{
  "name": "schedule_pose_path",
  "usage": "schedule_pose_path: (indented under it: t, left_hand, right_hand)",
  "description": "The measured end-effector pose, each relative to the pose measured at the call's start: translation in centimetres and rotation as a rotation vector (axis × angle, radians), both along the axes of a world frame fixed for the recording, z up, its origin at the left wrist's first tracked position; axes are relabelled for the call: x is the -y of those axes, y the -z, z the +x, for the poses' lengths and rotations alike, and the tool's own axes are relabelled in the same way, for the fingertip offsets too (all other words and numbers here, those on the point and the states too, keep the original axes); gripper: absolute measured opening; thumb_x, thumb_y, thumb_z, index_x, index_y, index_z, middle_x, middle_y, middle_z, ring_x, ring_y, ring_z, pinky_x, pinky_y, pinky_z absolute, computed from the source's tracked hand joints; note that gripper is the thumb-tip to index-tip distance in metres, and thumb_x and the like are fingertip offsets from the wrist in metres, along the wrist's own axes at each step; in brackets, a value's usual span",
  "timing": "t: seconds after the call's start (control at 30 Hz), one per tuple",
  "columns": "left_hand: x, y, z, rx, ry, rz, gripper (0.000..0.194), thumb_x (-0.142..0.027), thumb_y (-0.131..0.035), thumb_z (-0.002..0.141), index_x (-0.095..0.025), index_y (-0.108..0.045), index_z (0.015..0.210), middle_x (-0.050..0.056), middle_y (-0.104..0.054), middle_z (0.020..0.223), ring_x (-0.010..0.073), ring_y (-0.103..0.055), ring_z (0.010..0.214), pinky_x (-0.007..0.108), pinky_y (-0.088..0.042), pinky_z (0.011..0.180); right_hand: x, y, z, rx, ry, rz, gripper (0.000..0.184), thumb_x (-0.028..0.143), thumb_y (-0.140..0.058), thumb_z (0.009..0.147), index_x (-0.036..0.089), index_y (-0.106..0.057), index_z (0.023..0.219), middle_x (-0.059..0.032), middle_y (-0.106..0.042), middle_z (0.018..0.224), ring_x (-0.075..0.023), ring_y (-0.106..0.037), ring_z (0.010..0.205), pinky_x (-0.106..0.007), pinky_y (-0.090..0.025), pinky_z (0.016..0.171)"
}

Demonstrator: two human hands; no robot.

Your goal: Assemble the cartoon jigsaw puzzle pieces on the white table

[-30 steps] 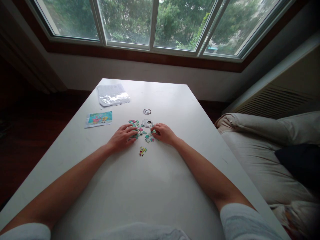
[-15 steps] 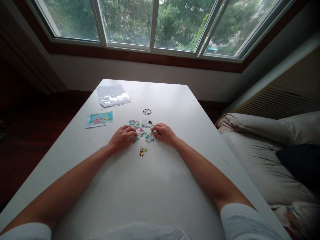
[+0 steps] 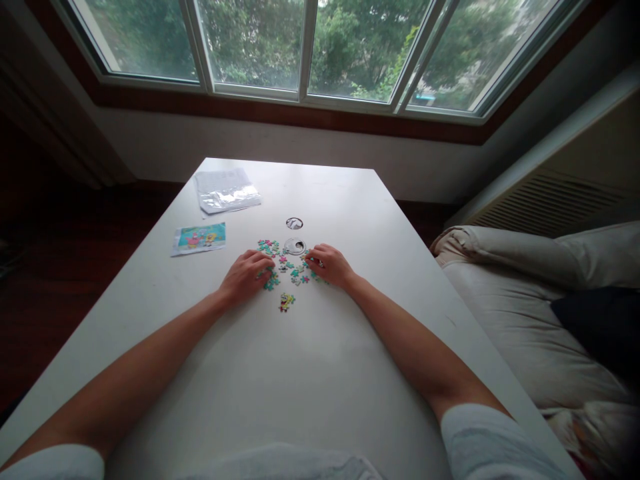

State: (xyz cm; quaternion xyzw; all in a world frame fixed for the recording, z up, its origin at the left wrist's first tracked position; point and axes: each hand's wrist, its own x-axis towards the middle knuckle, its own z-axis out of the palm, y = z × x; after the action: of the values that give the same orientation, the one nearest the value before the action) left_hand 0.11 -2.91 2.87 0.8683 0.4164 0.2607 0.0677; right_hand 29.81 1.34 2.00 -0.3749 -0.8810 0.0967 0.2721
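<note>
Left hand (image 3: 246, 272) and right hand (image 3: 331, 263) curl over jigsaw pieces (image 3: 269, 247), can't tell if pinching; likely sorting, next needs a match for yellow cluster (image 3: 287, 302) toward surface (image 3: 300, 367) near edge.

Bare left hand (image 3: 247, 275): one. Bare right hand (image 3: 330, 265): one. Small green-and-pink jigsaw pieces (image 3: 269, 248): many, overlapping and partly hidden, exact count unclear. Compact yellow-and-red jigsaw cluster (image 3: 287, 303): one, its pieces too small to count. Small round grey-and-black flat objects (image 3: 290, 247): two. Rectangular turquoise printed picture sheet (image 3: 200, 238): one. Shiny clear plastic sleeve (image 3: 227, 192): one. White rectangular table (image 3: 300, 373): one. Glass window panes (image 3: 250, 43): four. Beige upholstered sofa (image 3: 505, 327): one.
</note>
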Motion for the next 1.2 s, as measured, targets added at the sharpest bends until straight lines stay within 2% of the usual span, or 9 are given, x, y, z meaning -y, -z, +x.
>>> schedule_pose_path:
  t: [0.1, 0.37, 0.63, 0.93, 1.2]
  left_hand:
    - [0.1, 0.0, 0.1, -0.005, -0.006, 0.004, 0.018, -0.025, -0.057, 0.093, -0.026, -0.073, 0.103, 0.004, -0.072, 0.116, 0.0248, -0.058, 0.114, 0.047, -0.049, 0.102]
    - [0.7, -0.3, 0.6, -0.040, -0.018, -0.018, 0.014, -0.030, -0.064, 0.089, -0.027, -0.074, 0.098, 0.003, -0.071, 0.114, 0.0259, -0.057, 0.113, 0.046, -0.048, 0.102]
    - [0.9, -0.3, 0.5, -0.042, -0.076, -0.014, 0.016, -0.033, -0.066, 0.089, -0.028, -0.075, 0.101, 0.004, -0.070, 0.112, 0.0280, -0.055, 0.111, 0.047, -0.048, 0.097]
    - [1.8, -1.3, 1.6, -0.133, -0.231, -0.077, 0.013, -0.026, -0.064, 0.086, -0.028, -0.073, 0.095, 0.004, -0.069, 0.105, 0.0283, -0.054, 0.107, 0.045, -0.042, 0.093]
    - [2.0, -1.5, 1.8, -0.122, -0.223, -0.098, 0.013, -0.023, -0.063, 0.085, -0.026, -0.066, 0.097, 0.004, -0.069, 0.106, 0.0275, -0.054, 0.107, 0.041, -0.038, 0.093]
  right_hand:
    - [0.0, 0.0, 0.0, 0.002, 0.004, -0.001, 0.016, 0.028, -0.057, 0.097, 0.023, -0.071, 0.091, -0.0031, -0.063, 0.078, -0.0185, -0.055, 0.079, -0.030, -0.042, 0.078]
    - [0.0, 0.0, 0.0, 0.000, 0.006, -0.008, 0.017, 0.029, -0.056, 0.097, 0.023, -0.070, 0.091, -0.0032, -0.063, 0.078, -0.0185, -0.055, 0.080, -0.030, -0.042, 0.079]
    - [0.0, 0.1, 0.1, 0.003, 0.001, -0.002, 0.018, 0.029, -0.055, 0.098, 0.023, -0.070, 0.092, -0.0032, -0.063, 0.079, -0.0185, -0.055, 0.080, -0.030, -0.042, 0.078]
    - [-0.2, 0.4, 0.0, -0.020, -0.019, 0.011, 0.014, 0.027, -0.057, 0.097, 0.022, -0.070, 0.091, -0.0027, -0.062, 0.078, -0.0179, -0.054, 0.079, -0.029, -0.041, 0.076]
    - [-0.2, 0.5, 0.0, -0.031, -0.017, 0.008, 0.013, 0.027, -0.058, 0.097, 0.023, -0.069, 0.091, -0.0028, -0.061, 0.077, -0.0180, -0.054, 0.079, -0.029, -0.042, 0.075]
